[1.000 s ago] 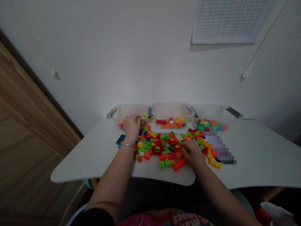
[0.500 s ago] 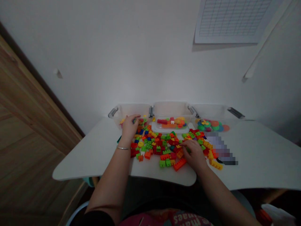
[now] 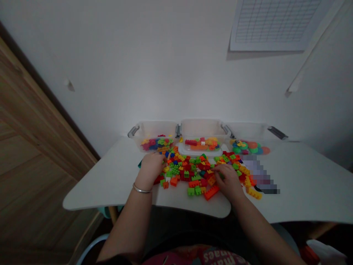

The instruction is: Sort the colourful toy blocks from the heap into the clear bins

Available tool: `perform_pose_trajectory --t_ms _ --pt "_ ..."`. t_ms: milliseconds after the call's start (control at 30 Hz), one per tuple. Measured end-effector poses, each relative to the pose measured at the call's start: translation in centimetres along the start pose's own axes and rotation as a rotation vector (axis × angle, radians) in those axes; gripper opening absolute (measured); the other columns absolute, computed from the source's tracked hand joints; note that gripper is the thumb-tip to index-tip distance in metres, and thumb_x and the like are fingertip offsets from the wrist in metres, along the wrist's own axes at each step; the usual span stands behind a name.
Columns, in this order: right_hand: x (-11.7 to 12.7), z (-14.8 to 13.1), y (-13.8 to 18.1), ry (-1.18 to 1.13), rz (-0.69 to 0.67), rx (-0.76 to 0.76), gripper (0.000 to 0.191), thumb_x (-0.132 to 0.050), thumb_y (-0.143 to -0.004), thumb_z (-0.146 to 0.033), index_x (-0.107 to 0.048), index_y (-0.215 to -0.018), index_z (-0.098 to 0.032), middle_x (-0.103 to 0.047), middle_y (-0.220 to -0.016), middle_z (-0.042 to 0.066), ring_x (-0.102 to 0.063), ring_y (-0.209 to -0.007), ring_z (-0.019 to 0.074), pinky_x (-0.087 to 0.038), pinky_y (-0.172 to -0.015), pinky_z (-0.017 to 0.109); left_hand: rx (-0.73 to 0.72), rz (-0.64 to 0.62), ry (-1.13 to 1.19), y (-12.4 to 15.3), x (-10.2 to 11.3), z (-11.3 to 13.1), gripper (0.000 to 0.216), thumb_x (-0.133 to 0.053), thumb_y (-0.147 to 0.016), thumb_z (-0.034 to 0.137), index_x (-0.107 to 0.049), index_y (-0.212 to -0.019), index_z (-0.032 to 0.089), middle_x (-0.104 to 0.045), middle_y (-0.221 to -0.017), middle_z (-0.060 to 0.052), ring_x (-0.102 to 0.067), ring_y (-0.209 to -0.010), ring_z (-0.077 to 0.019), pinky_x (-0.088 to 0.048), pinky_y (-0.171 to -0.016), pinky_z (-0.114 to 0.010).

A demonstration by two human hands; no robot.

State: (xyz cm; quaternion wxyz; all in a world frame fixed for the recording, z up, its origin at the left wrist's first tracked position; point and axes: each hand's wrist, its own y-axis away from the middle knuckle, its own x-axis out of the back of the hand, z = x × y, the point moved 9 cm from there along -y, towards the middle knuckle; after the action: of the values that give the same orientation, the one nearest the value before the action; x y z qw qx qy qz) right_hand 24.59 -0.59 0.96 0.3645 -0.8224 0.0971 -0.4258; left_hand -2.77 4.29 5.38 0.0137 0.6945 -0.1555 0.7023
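Note:
Many coloured plastic toy bricks (image 3: 197, 170) lie in a loose pile on the white table (image 3: 96, 180). At the pile's left edge is my left hand (image 3: 152, 169), with a bangle on the wrist. Its fingers curl down among the bricks, and what they grip is hidden. My right hand (image 3: 228, 181) rests at the pile's right side, fingers bent beside an orange brick (image 3: 211, 192). A bit of green shows between its thumb and fingers, too small to make out. Behind my left hand stands a clear bin (image 3: 140, 129) holding small mixed-colour pieces.
A middle clear bin (image 3: 200, 127) holds red, orange and yellow bricks, with a white lid (image 3: 183, 151) by its base. The right clear bin (image 3: 250, 129) holds round coloured pieces. A pixelated flat object (image 3: 259, 173) lies right of the pile. The wall rises behind.
My left hand has drawn back from above the left bin to the near left edge of the brick pile. My right hand has stayed in place.

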Motion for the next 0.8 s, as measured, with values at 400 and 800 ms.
perform_pose_trajectory --t_ms 400,800 --pt "-0.1 0.1 0.0 0.005 -0.007 -0.013 0.018 -0.051 -0.082 -0.017 -0.068 -0.085 -0.022 -0.071 -0.086 0.006 -0.062 -0.089 0.0240 -0.050 -0.081 0.042 -0.003 -0.090 0.069 0.0 -3.5 -1.2 0.025 -0.068 -0.075 0.023 -0.074 -0.099 0.024 -0.064 -0.104 -0.012 -0.058 -0.101 -0.0266 -0.047 -0.090 -0.037" --pt "-0.1 0.0 0.1 0.020 -0.006 0.013 0.017 -0.051 -0.084 -0.017 -0.067 -0.086 -0.022 -0.070 -0.086 0.006 -0.062 -0.088 0.0238 -0.051 -0.081 0.041 -0.057 -0.086 0.092 -0.4 -2.9 -1.0 0.032 -0.070 -0.077 0.027 -0.071 -0.108 0.022 -0.064 -0.106 -0.012 -0.060 -0.098 -0.0261 -0.047 -0.091 -0.037"
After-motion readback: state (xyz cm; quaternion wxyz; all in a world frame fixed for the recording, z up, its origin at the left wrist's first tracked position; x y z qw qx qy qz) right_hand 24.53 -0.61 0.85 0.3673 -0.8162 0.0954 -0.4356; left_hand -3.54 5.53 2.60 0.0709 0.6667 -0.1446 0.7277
